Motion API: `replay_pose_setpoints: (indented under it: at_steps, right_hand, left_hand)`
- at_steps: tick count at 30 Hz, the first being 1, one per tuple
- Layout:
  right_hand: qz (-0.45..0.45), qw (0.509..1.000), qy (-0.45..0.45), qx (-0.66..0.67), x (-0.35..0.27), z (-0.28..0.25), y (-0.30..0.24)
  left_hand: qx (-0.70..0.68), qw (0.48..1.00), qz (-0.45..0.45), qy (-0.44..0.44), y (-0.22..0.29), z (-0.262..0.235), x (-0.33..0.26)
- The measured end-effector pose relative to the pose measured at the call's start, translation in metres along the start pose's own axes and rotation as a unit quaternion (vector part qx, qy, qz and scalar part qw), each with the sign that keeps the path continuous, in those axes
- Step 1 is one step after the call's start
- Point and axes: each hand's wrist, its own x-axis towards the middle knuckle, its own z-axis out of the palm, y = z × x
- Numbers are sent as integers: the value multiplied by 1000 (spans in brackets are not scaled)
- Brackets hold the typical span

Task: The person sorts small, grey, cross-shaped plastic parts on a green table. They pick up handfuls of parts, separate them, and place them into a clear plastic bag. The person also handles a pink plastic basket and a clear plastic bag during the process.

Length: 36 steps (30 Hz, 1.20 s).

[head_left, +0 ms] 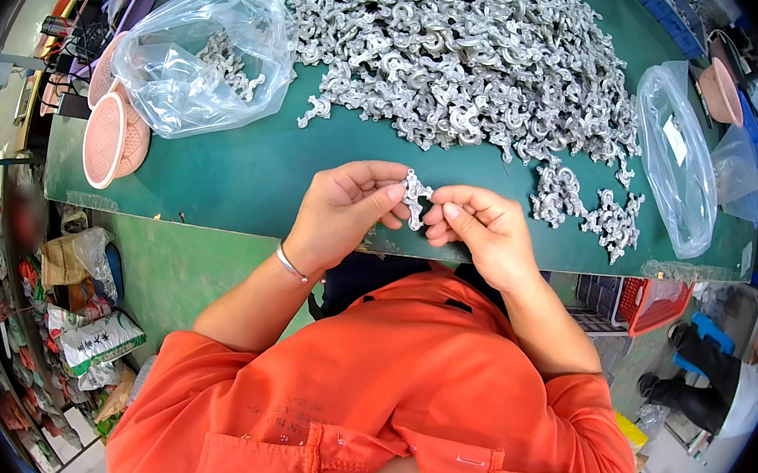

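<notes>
Near the table's front edge, my left hand (352, 205) pinches a small silvery cast metal part (414, 200) between thumb and fingers. The part is upright, curved, with small lobes at its ends. My right hand (480, 232) is closed at the part's right side, thumb against fingertips, touching or nearly touching it; whether it grips the part I cannot tell. Beyond both hands rises a large heap of similar metal parts (470, 54). Two small clusters of parts (558, 194) lie to the right of my right hand.
The green tabletop (248, 178) carries a clear plastic bag (204, 65) with some parts at the left and another clear bag (675, 165) at the right. Pink baskets (116, 140) sit at the left edge. A red crate (655, 307) stands below the table's right side.
</notes>
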Motion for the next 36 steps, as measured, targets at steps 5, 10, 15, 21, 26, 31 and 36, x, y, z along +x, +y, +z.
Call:
replay_pose_setpoints:
  at_steps: [5,10,15,21,26,31,36]
  right_hand:
    - [1,1000,9,-6,4,6,-3]
    - [13,1000,12,-22,7,5,-2]
    - [18,1000,3,-13,6,4,-4]
    - [29,1000,2,-2,5,4,-4]
    - [32,999,3,-3,5,4,-2]
    - [37,999,6,-9,5,3,0]
    - [40,999,7,-10,5,1,2]
  left_hand:
    - [-7,1000,-6,4,2,2,-1]
    - [-34,999,-18,-4,5,3,-3]
    - [-16,1000,-26,-7,4,3,-2]
    - [-1,1000,-21,-13,-2,2,-1]
    - [5,1000,-26,-16,-2,1,-2]
    - [20,999,-23,-8,-5,2,-1]
    - [41,999,-9,-7,-6,3,-1]
